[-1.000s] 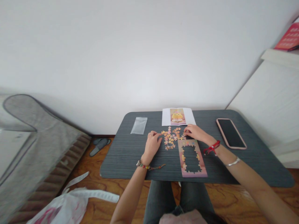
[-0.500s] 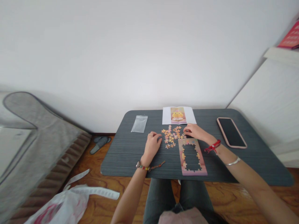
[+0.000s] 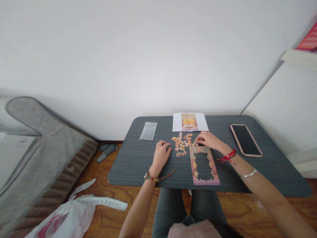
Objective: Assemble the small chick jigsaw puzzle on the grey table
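Loose jigsaw puzzle pieces (image 3: 182, 144) in pink, orange and yellow lie in a pile at the middle of the table. My right hand (image 3: 208, 139) is at the pile's right edge, thumb and fingertips pinched on a puzzle piece (image 3: 197, 140) mostly hidden by them. On the left, my left hand (image 3: 162, 153) rests on the table beside the pile, fingers loosely bent, thumb apart, nothing visible in it. Below the pile lies the puzzle frame (image 3: 206, 182), its border assembled and the middle bare. A white sheet with a yellow character picture (image 3: 177, 123) lies behind the pieces.
The dark table (image 3: 131, 158) stands against a white wall. A clear plastic bag (image 3: 148, 131) lies at its back left, a phone (image 3: 246, 140) at its right. Slippers (image 3: 106, 152) and a white plastic bag (image 3: 71, 215) are on the wooden floor, near a grey-covered piece of furniture (image 3: 49, 148).
The view has shifted very slightly. My right hand remains at the pile's right edge with only a tiny finger movement; my left hand stays in place.
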Available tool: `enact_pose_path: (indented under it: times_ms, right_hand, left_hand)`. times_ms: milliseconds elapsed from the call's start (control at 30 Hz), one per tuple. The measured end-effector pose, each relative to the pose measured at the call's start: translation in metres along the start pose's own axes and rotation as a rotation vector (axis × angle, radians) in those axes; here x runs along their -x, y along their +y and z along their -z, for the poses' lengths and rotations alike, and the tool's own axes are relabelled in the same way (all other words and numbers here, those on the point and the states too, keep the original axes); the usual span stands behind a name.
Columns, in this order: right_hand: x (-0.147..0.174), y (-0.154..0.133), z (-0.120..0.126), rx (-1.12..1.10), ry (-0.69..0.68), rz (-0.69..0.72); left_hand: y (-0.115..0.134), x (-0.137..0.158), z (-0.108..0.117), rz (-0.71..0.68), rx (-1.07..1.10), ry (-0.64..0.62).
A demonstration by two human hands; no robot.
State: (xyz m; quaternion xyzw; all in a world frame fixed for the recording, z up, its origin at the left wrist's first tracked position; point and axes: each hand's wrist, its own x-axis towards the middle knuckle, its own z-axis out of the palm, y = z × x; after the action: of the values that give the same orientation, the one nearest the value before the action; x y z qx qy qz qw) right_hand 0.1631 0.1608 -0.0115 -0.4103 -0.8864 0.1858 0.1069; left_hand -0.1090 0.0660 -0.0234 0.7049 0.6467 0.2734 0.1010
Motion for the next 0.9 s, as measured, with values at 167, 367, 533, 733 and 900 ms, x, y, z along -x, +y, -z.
enact_pose_path:
  times_ms: [167,367,533,733,900]
  right_hand:
    - [0.003,-0.005,-0.009,0.08,-0.02,-0.077]
    - [0.003,-0.006,-0.011,0.115,-0.017,-0.066]
    - [0.006,-0.002,-0.007,0.088,-0.025,-0.04]
    - [0.009,0.0,-0.002,0.055,-0.003,-0.03]
    - [0.006,-0.002,-0.003,0.036,-0.019,-0.015]
  left_hand:
    - [0.002,0.0,-0.001,0.003,0.001,0.002]
    - [0.004,-0.001,-0.001,-0.002,0.009,0.01]
    - [0.001,0.0,-0.002,-0.013,0.005,0.026]
    - [0.001,0.0,0.0,-0.011,0.009,0.02]
    - [0.002,-0.001,-0.001,-0.016,0.017,0.026]
